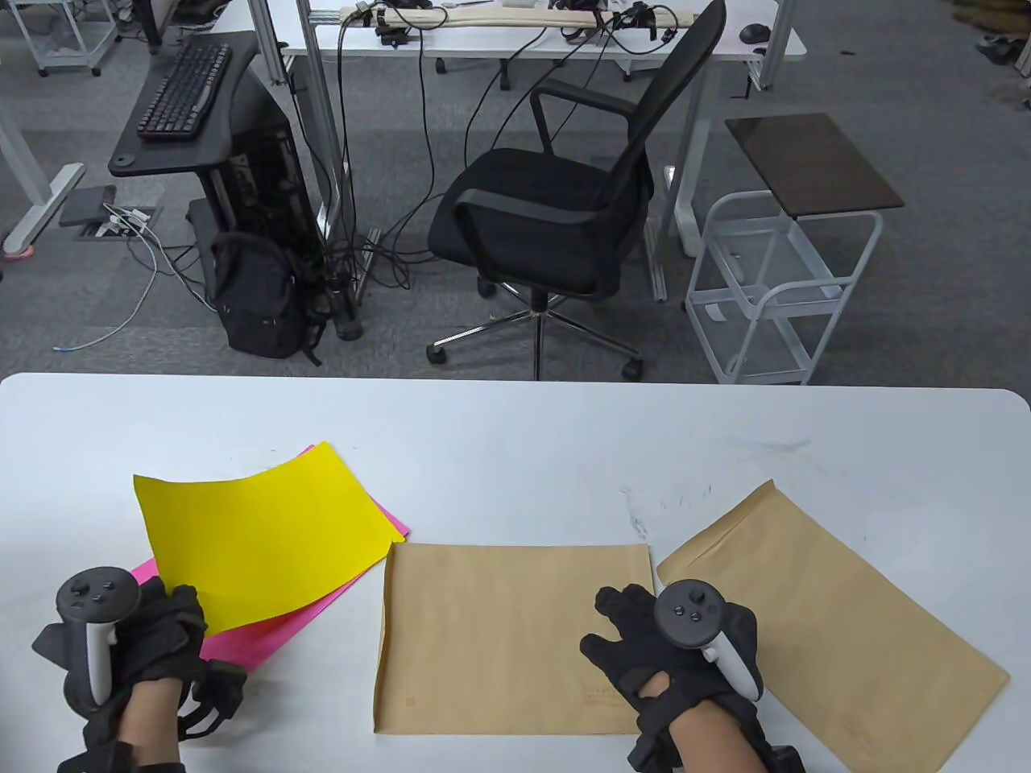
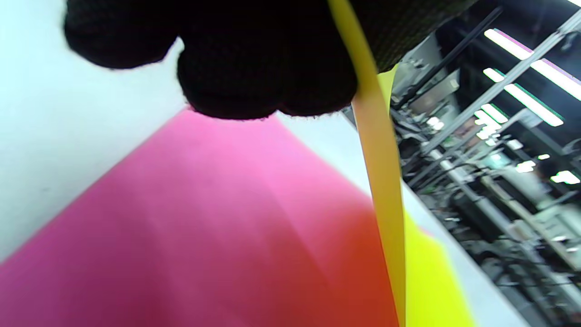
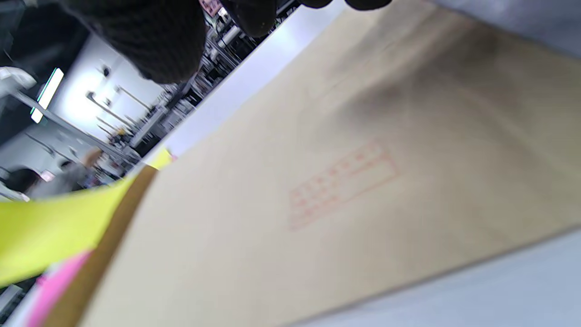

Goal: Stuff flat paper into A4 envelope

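Note:
A yellow sheet of paper [image 1: 258, 535] is lifted and curved at the table's left, above pink sheets [image 1: 266, 636] lying flat. My left hand [image 1: 173, 624] pinches the yellow sheet's near corner; in the left wrist view the yellow sheet [image 2: 381, 181] runs edge-on between my fingers above the pink paper [image 2: 204, 236]. A brown A4 envelope [image 1: 499, 636] lies flat in the middle, its open end toward the papers. My right hand [image 1: 636, 636] rests on the envelope's right part, fingers spread. The right wrist view shows the envelope [image 3: 340, 190] with a red printed box, and the yellow sheet [image 3: 54, 227] beyond it.
A second brown envelope [image 1: 838, 620] lies at an angle at the right of the white table [image 1: 515, 451]. Beyond the table's far edge stand a black office chair [image 1: 556, 201], a white cart [image 1: 789, 282] and a black backpack [image 1: 258, 294].

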A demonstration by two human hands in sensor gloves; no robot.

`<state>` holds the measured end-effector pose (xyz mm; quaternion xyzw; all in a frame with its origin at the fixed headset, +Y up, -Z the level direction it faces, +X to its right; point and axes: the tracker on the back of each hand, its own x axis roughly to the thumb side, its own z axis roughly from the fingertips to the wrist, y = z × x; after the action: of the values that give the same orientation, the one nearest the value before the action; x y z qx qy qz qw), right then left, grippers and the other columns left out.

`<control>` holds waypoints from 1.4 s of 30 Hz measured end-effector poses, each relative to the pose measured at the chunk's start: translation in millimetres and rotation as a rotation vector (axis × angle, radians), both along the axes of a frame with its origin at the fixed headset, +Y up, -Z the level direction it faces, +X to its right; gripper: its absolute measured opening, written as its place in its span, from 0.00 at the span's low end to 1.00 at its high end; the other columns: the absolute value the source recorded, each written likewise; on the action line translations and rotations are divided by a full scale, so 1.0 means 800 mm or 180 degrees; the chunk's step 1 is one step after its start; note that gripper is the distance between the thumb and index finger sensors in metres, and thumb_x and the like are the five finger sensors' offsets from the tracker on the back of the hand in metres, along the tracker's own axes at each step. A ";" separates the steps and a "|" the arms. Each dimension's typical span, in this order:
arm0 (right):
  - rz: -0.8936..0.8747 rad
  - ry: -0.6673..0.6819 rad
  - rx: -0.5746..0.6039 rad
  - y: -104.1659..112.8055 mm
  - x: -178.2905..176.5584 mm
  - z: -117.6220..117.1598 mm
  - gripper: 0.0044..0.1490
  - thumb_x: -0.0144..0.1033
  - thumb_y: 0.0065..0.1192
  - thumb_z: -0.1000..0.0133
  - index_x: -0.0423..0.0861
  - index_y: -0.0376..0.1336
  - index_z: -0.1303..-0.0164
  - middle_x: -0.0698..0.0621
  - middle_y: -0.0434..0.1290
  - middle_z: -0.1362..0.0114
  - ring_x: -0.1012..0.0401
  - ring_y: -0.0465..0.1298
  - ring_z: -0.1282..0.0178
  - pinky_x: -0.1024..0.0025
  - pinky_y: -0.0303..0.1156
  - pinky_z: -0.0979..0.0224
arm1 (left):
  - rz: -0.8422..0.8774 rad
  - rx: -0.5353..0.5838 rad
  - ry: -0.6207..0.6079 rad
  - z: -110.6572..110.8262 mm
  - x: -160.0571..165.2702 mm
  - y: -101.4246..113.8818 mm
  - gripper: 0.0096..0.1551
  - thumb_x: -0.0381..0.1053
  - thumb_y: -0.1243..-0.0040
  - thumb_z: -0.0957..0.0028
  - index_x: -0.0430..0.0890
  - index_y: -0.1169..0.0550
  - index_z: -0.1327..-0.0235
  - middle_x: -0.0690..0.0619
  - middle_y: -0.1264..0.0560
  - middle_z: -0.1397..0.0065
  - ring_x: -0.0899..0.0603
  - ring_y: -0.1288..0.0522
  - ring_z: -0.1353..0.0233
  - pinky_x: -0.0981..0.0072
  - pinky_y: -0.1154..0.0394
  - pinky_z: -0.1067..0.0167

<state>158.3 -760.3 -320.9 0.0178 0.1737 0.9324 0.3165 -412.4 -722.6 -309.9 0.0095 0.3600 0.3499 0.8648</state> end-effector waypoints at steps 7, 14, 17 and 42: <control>0.0929 0.0308 -0.0348 -0.025 -0.023 0.001 0.56 0.64 0.73 0.50 0.66 0.43 0.19 0.54 0.35 0.17 0.44 0.40 0.16 0.34 0.44 0.22 | 0.0250 0.0647 -0.0145 0.019 -0.001 0.030 0.25 0.52 0.36 0.52 0.47 0.17 0.43 0.59 0.12 0.60 0.48 0.12 0.63 0.56 0.15 0.61; 0.1102 0.0307 -0.0476 -0.034 -0.027 0.000 0.56 0.66 0.71 0.49 0.66 0.42 0.19 0.54 0.33 0.17 0.46 0.37 0.16 0.35 0.40 0.22 | 0.0167 0.1029 -0.0255 0.034 0.006 0.058 0.25 0.53 0.36 0.52 0.47 0.17 0.43 0.59 0.13 0.59 0.48 0.12 0.63 0.56 0.15 0.60; 0.1102 0.0296 -0.0483 -0.034 -0.027 0.000 0.56 0.66 0.71 0.49 0.66 0.42 0.19 0.54 0.33 0.17 0.46 0.37 0.16 0.35 0.40 0.22 | 0.0097 0.1126 -0.0308 0.038 0.012 0.067 0.25 0.53 0.36 0.52 0.48 0.17 0.42 0.59 0.13 0.59 0.48 0.12 0.63 0.56 0.15 0.60; 0.1091 0.0290 -0.0503 -0.034 -0.028 0.001 0.55 0.66 0.70 0.48 0.66 0.41 0.19 0.54 0.33 0.18 0.47 0.36 0.16 0.35 0.39 0.22 | -0.1052 0.1140 -0.0670 0.039 0.059 0.089 0.25 0.53 0.36 0.52 0.48 0.17 0.43 0.59 0.13 0.59 0.48 0.13 0.62 0.56 0.15 0.59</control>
<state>136.1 -787.3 -319.9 0.0052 0.2610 0.9543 0.1454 -365.3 -651.3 -278.5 0.1846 0.1939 0.2611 0.9275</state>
